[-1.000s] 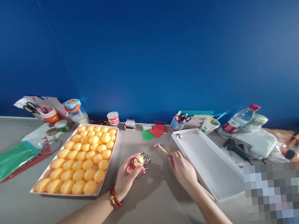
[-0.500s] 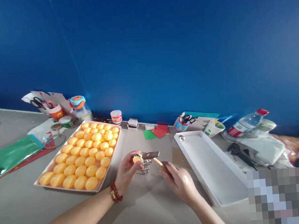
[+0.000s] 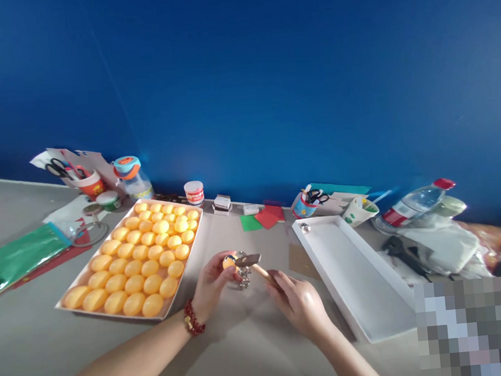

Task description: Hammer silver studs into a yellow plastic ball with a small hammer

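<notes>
In the head view my left hand (image 3: pixel 210 282) pinches an orange ping-pong ball (image 3: pixel 228 262) with a shiny silver piece on its upper side. My right hand (image 3: pixel 302 303) is wrapped round the wooden handle of a small hammer (image 3: pixel 248 260). The hammer's metal head lies level against or just beside the ball; whether they touch I cannot tell. Small shiny silver pieces (image 3: pixel 244 280) are heaped on the table just behind the ball, partly hidden by the hammer head. Left of my left hand stands a shallow box (image 3: pixel 173 305) filled with rows of similar orange balls.
A long white box (image 3: pixel 359 284) lies to the right, with a small silver cluster (image 3: pixel 305 227) in its far corner. Along the blue wall stand a lidded jar (image 3: pixel 194 194), a cup of scissors (image 3: pixel 304 204) and colored paper (image 3: pixel 269 215). A plastic bottle (image 3: pixel 414 206) leans at right.
The hammer head has shifted slightly left, nearer the ball. My left hand has moved a little, still gripping the ball. The whole view has shifted slightly.
</notes>
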`<action>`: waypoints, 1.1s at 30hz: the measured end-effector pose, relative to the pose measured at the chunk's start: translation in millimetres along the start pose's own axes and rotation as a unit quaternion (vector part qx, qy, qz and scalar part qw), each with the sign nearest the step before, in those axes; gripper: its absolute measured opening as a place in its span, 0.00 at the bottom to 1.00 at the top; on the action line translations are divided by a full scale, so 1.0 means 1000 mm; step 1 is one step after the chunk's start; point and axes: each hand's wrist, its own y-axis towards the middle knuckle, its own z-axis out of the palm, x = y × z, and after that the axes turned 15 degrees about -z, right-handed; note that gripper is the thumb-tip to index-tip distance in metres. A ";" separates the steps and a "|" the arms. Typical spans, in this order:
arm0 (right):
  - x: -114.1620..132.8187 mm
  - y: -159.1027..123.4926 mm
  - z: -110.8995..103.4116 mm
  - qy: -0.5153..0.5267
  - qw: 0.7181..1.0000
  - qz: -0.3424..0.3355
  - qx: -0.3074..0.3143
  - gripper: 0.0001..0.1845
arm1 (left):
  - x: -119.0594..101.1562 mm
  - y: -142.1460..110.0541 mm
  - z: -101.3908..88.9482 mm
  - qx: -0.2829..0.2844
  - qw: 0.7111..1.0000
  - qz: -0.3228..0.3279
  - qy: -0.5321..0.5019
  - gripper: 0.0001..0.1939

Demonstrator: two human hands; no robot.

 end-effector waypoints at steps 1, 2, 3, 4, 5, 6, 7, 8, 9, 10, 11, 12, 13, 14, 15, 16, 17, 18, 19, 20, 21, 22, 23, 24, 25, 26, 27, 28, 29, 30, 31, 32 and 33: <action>0.000 0.000 0.000 -0.001 1.000 0.001 0.000 0.13 | 0.000 0.000 0.000 0.000 1.000 0.000 0.001 0.18; 0.001 0.000 0.000 -0.002 1.000 0.002 -0.003 0.13 | 0.000 -0.001 0.000 0.000 1.000 0.002 0.005 0.18; 0.001 0.000 -0.001 -0.002 1.000 0.003 -0.007 0.13 | 0.000 -0.001 0.000 0.003 1.000 0.005 0.012 0.18; 0.001 0.000 -0.001 -0.003 1.000 0.003 -0.010 0.14 | 0.000 -0.002 0.001 0.005 1.000 0.010 0.021 0.19; 0.001 0.000 -0.001 -0.004 1.000 0.003 -0.012 0.14 | -0.001 -0.002 0.001 0.006 0.999 0.016 0.031 0.19; 0.000 0.000 -0.002 -0.005 1.000 0.001 -0.012 0.14 | -0.001 -0.003 0.001 0.005 0.999 0.020 0.042 0.19; 0.000 0.000 -0.002 -0.005 1.000 -0.002 -0.015 0.14 | -0.001 -0.004 0.001 0.002 0.998 0.024 0.054 0.19; 0.000 -0.001 -0.003 -0.004 1.000 -0.006 -0.018 0.13 | -0.001 -0.004 0.001 -0.004 0.997 0.027 0.067 0.20; 0.000 0.000 -0.004 -0.001 1.000 -0.008 -0.022 0.13 | -0.001 -0.005 0.001 -0.011 0.996 0.028 0.080 0.20; 0.001 0.000 -0.005 0.003 1.000 -0.009 -0.026 0.13 | -0.001 -0.005 0.001 -0.018 0.995 0.029 0.092 0.21; 0.001 0.000 -0.006 0.007 0.999 -0.009 -0.030 0.13 | -0.001 -0.005 0.001 -0.024 0.994 0.030 0.104 0.21; 0.001 0.000 -0.007 0.009 0.999 -0.010 -0.030 0.13 | -0.001 -0.005 0.000 -0.026 0.993 0.031 0.115 0.22; 0.001 0.001 -0.008 0.010 1.000 -0.010 -0.028 0.13 | -0.001 -0.005 0.000 -0.025 0.991 0.033 0.123 0.22; 0.001 0.001 -0.008 0.011 1.000 -0.010 -0.021 0.13 | -0.001 -0.005 -0.001 -0.022 0.991 0.036 0.130 0.22; 0.001 0.001 -0.007 0.009 1.000 -0.010 -0.015 0.13 | -0.001 -0.005 -0.001 -0.018 0.990 0.040 0.137 0.22; 0.000 0.001 -0.007 0.007 1.000 -0.009 -0.009 0.14 | -0.001 -0.005 -0.002 -0.015 0.989 0.044 0.143 0.21; 0.000 0.001 -0.006 0.005 1.000 -0.007 -0.006 0.14 | -0.001 -0.005 -0.003 -0.014 0.987 0.049 0.151 0.21; -0.001 0.001 -0.005 0.003 1.000 -0.005 -0.007 0.14 | -0.001 -0.005 -0.003 -0.015 0.986 0.053 0.159 0.21; -0.001 0.001 -0.004 0.001 1.000 -0.003 -0.012 0.14 | -0.001 -0.004 -0.004 -0.016 0.984 0.058 0.168 0.21; -0.001 0.001 -0.003 -0.001 1.000 -0.003 -0.018 0.14 | -0.001 -0.004 -0.004 -0.016 0.982 0.062 0.178 0.21; -0.001 0.000 -0.003 -0.003 1.000 -0.005 -0.022 0.15 | -0.001 -0.005 -0.004 -0.014 0.980 0.066 0.186 0.21; -0.001 0.000 -0.003 -0.004 1.000 -0.006 -0.022 0.15 | -0.001 -0.005 -0.004 -0.011 0.979 0.070 0.192 0.21; -0.001 0.000 -0.003 -0.004 1.000 -0.008 -0.019 0.15 | -0.001 -0.005 -0.004 -0.010 0.978 0.075 0.197 0.20; 0.000 0.000 -0.003 -0.003 1.000 -0.010 -0.013 0.15 | -0.001 -0.005 -0.004 -0.008 0.976 0.080 0.202 0.19; 0.000 0.001 -0.004 -0.002 1.000 -0.011 -0.009 0.14 | -0.002 -0.005 -0.004 -0.009 0.975 0.086 0.207 0.19; 0.000 0.001 -0.005 0.001 1.000 -0.011 -0.008 0.14 | -0.002 -0.005 -0.004 -0.010 0.973 0.093 0.212 0.18; 0.000 0.001 -0.006 0.003 1.000 -0.009 -0.011 0.14 | -0.003 -0.006 -0.003 -0.011 0.971 0.098 0.218 0.18; 0.001 0.001 -0.006 0.006 1.000 -0.007 -0.017 0.14 | -0.003 -0.006 -0.003 -0.012 0.969 0.103 0.226 0.18; 0.001 0.002 -0.007 0.007 1.000 -0.006 -0.021 0.14 | -0.003 -0.006 -0.004 -0.012 0.966 0.107 0.235 0.18; 0.001 0.002 -0.007 0.008 1.000 -0.006 -0.022 0.14 | -0.004 -0.006 -0.004 -0.013 0.963 0.110 0.245 0.18; 0.002 0.002 -0.007 0.008 1.000 -0.007 -0.020 0.15 | -0.003 -0.006 -0.004 -0.013 0.961 0.113 0.253 0.18; 0.002 0.002 -0.007 0.008 1.000 -0.007 -0.014 0.15 | -0.003 -0.006 -0.005 -0.016 0.959 0.115 0.259 0.18; 0.003 0.002 -0.006 0.008 1.000 -0.007 -0.006 0.15 | -0.003 -0.005 -0.006 -0.020 0.958 0.116 0.262 0.19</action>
